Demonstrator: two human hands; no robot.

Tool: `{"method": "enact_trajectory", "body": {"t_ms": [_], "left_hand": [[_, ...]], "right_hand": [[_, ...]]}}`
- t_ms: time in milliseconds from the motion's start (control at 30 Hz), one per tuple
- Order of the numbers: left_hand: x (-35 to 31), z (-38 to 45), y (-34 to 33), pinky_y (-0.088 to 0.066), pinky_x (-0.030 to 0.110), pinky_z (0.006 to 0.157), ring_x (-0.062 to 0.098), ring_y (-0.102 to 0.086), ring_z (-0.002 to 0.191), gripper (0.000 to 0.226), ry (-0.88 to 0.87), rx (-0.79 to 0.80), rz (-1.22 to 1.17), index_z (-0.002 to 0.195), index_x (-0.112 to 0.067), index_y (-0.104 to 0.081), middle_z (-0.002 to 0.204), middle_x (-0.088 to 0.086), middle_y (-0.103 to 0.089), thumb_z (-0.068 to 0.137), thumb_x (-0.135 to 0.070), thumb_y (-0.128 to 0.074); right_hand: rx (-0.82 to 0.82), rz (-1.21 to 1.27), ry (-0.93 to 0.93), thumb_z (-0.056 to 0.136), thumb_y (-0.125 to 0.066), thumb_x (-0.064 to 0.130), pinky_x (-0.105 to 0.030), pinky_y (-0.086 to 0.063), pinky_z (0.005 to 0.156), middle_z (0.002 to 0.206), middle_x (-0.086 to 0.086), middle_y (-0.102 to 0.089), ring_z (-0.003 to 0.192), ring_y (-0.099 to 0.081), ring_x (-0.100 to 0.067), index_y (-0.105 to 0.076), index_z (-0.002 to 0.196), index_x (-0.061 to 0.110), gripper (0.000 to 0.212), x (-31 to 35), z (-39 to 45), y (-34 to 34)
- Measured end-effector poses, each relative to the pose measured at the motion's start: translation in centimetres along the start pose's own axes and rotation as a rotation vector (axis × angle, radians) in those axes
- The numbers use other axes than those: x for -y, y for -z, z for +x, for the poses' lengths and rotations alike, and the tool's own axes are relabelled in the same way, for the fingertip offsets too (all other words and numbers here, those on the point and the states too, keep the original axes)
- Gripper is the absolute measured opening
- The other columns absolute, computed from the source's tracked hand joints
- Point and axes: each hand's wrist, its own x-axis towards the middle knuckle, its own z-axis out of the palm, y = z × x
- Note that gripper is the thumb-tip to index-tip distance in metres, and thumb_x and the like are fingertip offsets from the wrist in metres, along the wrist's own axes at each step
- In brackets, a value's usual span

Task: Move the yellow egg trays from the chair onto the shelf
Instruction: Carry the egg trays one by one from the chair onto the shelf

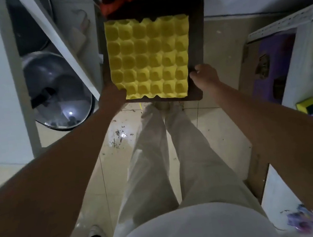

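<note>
On the far left stood a white shelf unit [19,80], and a large metal pot lid [58,95] with a dark knob lay tilted inside one of its compartments. Just right of it, the left hand [110,97] gripped the near left corner of the yellow egg tray [149,58], the thumb lying over the tray's edge and the fingers hidden beneath. The tray lay flat, cups up, on a dark square chair seat [200,40] seen from above, its rim showing as a brown border on all sides. Whether one tray or a nested stack lay there could not be told. Behind the tray, at the seat's far edge, sat something orange [116,3], blurred and partly cut off.

The right hand [204,77] was curled at the tray's near right corner, knuckles up, its fingertips at the edge of tray and seat; whether it clasped the tray or the seat rim could not be told. Below both arms were pale trousers [162,157] and a glossy tiled floor [113,143] scattered with dark specks. On the right stood a purple box [271,68], and beyond it a yellow and dark sponge [311,106] lay on a cluttered white surface.
</note>
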Motion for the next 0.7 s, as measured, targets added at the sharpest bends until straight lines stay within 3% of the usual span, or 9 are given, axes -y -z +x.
{"method": "enact_trajectory", "body": {"t_ms": [100, 200, 367, 433, 600, 700], "left_hand": [[-1.7, 3.6, -1.4, -0.051, 0.052, 0.106, 0.042, -0.059, 0.127, 0.049, 0.047, -0.094, -0.011, 0.139, 0.0, -0.052, 0.14, 0.022, -0.059, 0.093, -0.017, -0.053], [-2.5, 5.7, -2.6, -0.044, 0.049, 0.111, 0.04, -0.052, 0.134, 0.047, 0.042, -0.13, 0.167, 0.138, -0.005, -0.051, 0.147, 0.017, -0.052, 0.093, -0.017, -0.051], [-1.8, 5.8, -2.7, -0.049, 0.049, 0.107, 0.036, -0.056, 0.127, 0.052, 0.108, -0.36, 0.02, 0.144, -0.005, -0.047, 0.143, 0.017, -0.052, 0.092, -0.008, -0.051], [-2.0, 5.8, -2.3, -0.05, 0.052, 0.105, 0.038, -0.057, 0.126, 0.052, 0.117, -0.374, -0.028, 0.141, -0.003, -0.047, 0.142, 0.018, -0.052, 0.089, -0.006, -0.052], [-1.8, 6.8, -1.0, -0.057, 0.05, 0.095, 0.037, -0.065, 0.117, 0.043, 0.096, -0.348, -0.003, 0.131, -0.003, -0.055, 0.132, 0.017, -0.063, 0.089, -0.008, -0.057], [-1.7, 7.6, -0.5, -0.059, 0.049, 0.093, 0.033, -0.069, 0.113, 0.038, 0.108, -0.347, -0.02, 0.129, -0.004, -0.057, 0.128, 0.014, -0.067, 0.091, -0.01, -0.058]], "right_hand": [[-0.036, 0.004, 0.015, 0.092, -0.053, 0.02, -0.029, -0.031, 0.053, 0.073, -0.001, -0.052, 0.073, -0.052, -0.022, -0.048, 0.072, 0.015, 0.021, 1.3, 2.7, -1.0], [-0.107, -0.032, 0.033, 0.093, -0.052, 0.02, -0.028, -0.032, 0.06, 0.062, 0.001, -0.044, 0.064, -0.048, -0.02, -0.036, 0.061, 0.018, 0.036, 1.6, 3.7, -1.9], [-0.191, -0.025, -0.029, 0.09, -0.053, 0.025, -0.032, -0.046, 0.064, 0.082, -0.006, -0.063, 0.079, -0.06, -0.023, -0.055, 0.071, 0.016, 0.021, 1.8, 3.0, -2.6], [-0.202, 0.056, -0.044, 0.09, -0.056, 0.024, -0.037, -0.057, 0.074, 0.087, -0.009, -0.071, 0.084, -0.066, -0.024, -0.064, 0.075, 0.01, 0.022, 1.9, 2.9, -2.8], [-0.151, 0.31, -0.143, 0.086, -0.07, 0.033, -0.04, -0.06, 0.082, 0.089, -0.012, -0.077, 0.089, -0.074, -0.026, -0.076, 0.091, 0.004, 0.029, 1.3, 4.3, -3.1], [-0.106, 0.356, -0.162, 0.081, -0.078, 0.041, -0.04, -0.06, 0.079, 0.081, -0.008, -0.07, 0.086, -0.074, -0.027, -0.067, 0.073, 0.015, 0.029, 0.4, 5.0, -3.3]]}}
